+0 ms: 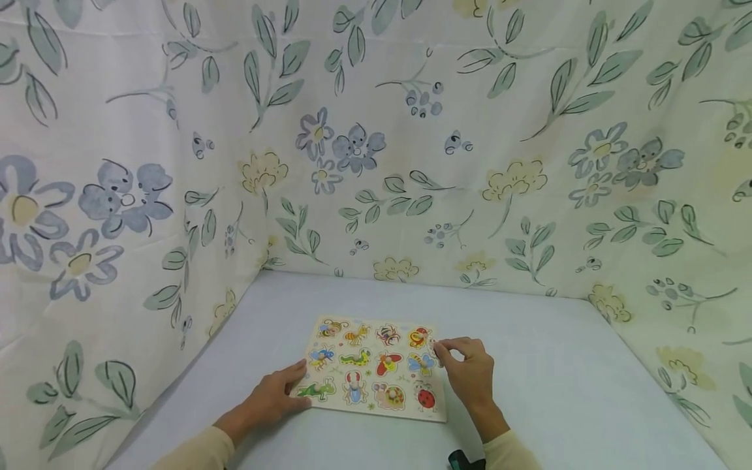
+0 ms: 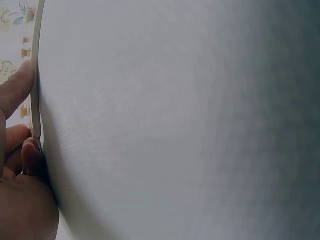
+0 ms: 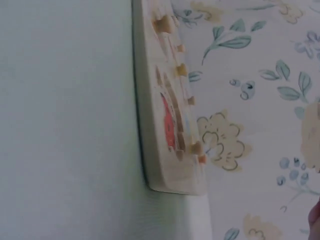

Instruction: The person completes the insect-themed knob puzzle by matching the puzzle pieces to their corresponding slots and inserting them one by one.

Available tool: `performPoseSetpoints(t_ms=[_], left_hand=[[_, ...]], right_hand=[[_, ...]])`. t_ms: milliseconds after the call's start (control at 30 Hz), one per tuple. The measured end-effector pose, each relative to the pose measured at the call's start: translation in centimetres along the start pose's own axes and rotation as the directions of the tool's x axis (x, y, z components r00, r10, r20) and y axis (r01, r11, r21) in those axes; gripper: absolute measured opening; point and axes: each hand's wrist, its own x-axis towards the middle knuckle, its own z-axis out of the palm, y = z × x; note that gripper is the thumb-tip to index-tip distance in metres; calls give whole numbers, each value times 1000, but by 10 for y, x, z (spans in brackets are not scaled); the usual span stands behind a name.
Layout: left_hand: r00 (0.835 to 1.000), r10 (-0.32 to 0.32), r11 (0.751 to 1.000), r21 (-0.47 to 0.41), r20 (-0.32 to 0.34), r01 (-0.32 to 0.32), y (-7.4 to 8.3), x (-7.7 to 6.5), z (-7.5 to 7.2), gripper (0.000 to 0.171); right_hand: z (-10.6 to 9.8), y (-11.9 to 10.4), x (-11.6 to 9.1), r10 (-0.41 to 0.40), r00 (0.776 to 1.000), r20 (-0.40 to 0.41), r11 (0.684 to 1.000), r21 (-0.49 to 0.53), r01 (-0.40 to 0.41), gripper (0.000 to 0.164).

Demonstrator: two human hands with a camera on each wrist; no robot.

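A wooden peg puzzle board (image 1: 367,412) with insect pictures lies flat on the table. My left hand (image 1: 267,398) grips its near left corner, with thumb and fingers around the edge; they also show at the board's side (image 2: 35,95) in the left wrist view. Beside the board's right edge, my right hand (image 1: 472,369) pinches a small puzzle piece (image 1: 433,348), mostly hidden by the fingers. In the right wrist view, a pale wooden piece (image 3: 311,137) shows at the right border above a fingertip (image 3: 314,220). The ladybug recess (image 1: 425,398) shows a red picture without a knob.
Several knobbed pieces, such as a snail (image 1: 389,395), a beetle (image 1: 354,388) and a caterpillar (image 1: 356,358), sit in the board. A white cloth covers the table (image 1: 558,378). Floral curtains (image 1: 435,215) hang at the back and sides. A dark object (image 1: 464,461) is near the right sleeve.
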Motion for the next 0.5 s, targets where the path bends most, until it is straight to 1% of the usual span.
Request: performPoseSetpoints(t_ms=[167, 300, 400, 500], left_hand=[[1000, 10, 1000, 4, 1, -10, 0, 0, 0, 81], [1000, 3, 1000, 3, -3, -3, 2, -1, -1, 80], [1000, -6, 1000, 2, -6, 6, 3, -1, -1, 80], [1000, -11, 1000, 2, -4, 11, 4, -2, -1, 80]], right_hand=[[6, 2, -13, 8, 1000, 27, 1000, -8, -8, 9], [9, 1, -18, 22, 998, 59, 1000, 14, -23, 12], [10, 0, -20, 37, 994, 102, 999, 14, -38, 13], [10, -1, -23, 66, 985, 161, 998, -15, -65, 12]])
